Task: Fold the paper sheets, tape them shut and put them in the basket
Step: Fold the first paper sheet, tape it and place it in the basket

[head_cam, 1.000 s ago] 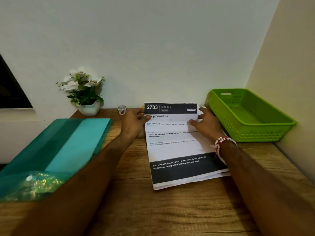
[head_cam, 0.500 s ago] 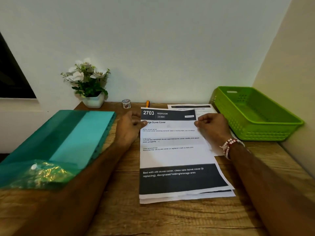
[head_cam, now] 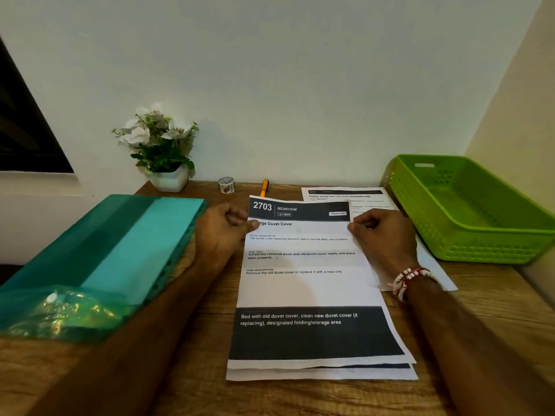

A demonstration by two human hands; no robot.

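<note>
Evidently thin, light and floppy, the top paper sheet (head_cam: 303, 283) lies on the surface (head_cam: 486, 325), its far side edges pinched by the fingers of the left hand (head_cam: 222, 232) and right hand (head_cam: 383, 235), a sound hold.

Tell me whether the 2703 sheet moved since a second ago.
Yes: the 2703 sheet slid toward the person, away from the tape roll, uncovering the orange pen.

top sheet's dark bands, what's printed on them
"2703": top sheet, upper band
"BEDROOM": upper band
"Bed with old duvet cover, clean new duvet cover (if replacing), designated folding/storage area": lower band
Two small tags in the upper band: too small to read.
</note>
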